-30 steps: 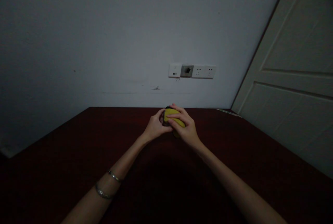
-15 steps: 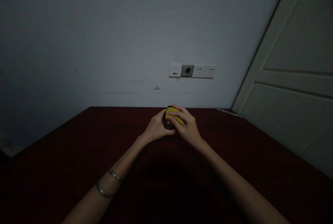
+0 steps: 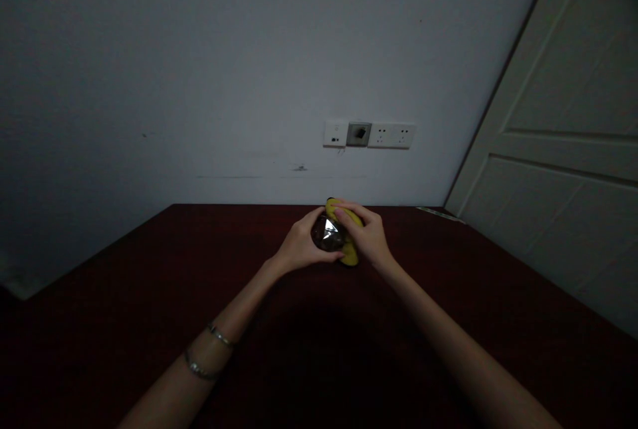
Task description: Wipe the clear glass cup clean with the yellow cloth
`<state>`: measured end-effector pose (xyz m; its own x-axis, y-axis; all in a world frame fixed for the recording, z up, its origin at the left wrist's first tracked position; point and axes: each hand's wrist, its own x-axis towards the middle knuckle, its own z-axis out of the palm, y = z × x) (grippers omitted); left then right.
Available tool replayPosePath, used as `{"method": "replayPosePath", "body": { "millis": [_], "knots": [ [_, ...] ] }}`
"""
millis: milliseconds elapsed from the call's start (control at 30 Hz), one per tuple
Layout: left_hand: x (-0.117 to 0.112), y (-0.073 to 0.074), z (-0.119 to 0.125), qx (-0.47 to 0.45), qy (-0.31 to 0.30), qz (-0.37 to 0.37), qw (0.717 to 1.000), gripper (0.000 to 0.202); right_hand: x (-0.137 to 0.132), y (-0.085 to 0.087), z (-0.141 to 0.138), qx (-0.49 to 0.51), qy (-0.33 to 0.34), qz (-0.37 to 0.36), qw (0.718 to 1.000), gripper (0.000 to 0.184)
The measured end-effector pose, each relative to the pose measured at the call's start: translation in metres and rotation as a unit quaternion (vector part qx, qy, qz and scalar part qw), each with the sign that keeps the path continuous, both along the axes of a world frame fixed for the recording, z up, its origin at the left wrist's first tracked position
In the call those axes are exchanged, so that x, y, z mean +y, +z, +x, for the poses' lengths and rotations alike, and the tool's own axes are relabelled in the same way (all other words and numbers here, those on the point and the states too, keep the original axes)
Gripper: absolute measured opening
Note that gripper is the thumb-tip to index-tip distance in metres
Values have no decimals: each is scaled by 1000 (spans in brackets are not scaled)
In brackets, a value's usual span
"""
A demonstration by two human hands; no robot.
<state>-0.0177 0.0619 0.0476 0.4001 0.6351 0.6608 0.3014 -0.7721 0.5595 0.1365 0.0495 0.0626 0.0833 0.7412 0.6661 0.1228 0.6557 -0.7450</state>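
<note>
My left hand (image 3: 299, 247) is closed round a small dark rounded object (image 3: 327, 235) with a shiny reflective face, held just above the dark red table (image 3: 149, 296). My right hand (image 3: 367, 238) is closed on a yellow cloth (image 3: 349, 253) and presses it against the right side of the object. The cloth shows above my fingers and below them. What the object is cannot be made out in the dim light. Two bracelets (image 3: 209, 352) sit on my left wrist.
A white wall rises behind the table, carrying a row of sockets and a switch (image 3: 367, 135). A pale panelled door (image 3: 563, 150) stands at the right. A thin pale strip (image 3: 438, 214) lies at the table's far right corner.
The yellow cloth has slid from the top of the object to its right side, uncovering the shiny face. My right hand shifted slightly right; my left hand kept its hold.
</note>
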Motion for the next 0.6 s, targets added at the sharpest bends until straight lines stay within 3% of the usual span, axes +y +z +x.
{"method": "replayPosePath", "body": {
  "millis": [167, 333, 467, 600],
  "knots": [
    [0, 0, 2, -57, -33, -82, 994, 81, 2, 1, 1, 36, 33, -70, 996, 29],
    [8, 0, 2, -161, -96, -191, 964, 64, 6, -7, 5, 63, 122, -92, 986, 40],
    [16, -3, -2, -172, -104, -276, 940, 59, 9, -15, 12, 23, 171, -61, 983, 59],
    [18, -6, -2, -155, -134, -323, 924, 60, 9, -20, 12, -72, 109, 25, 991, 82]
  ]
}}
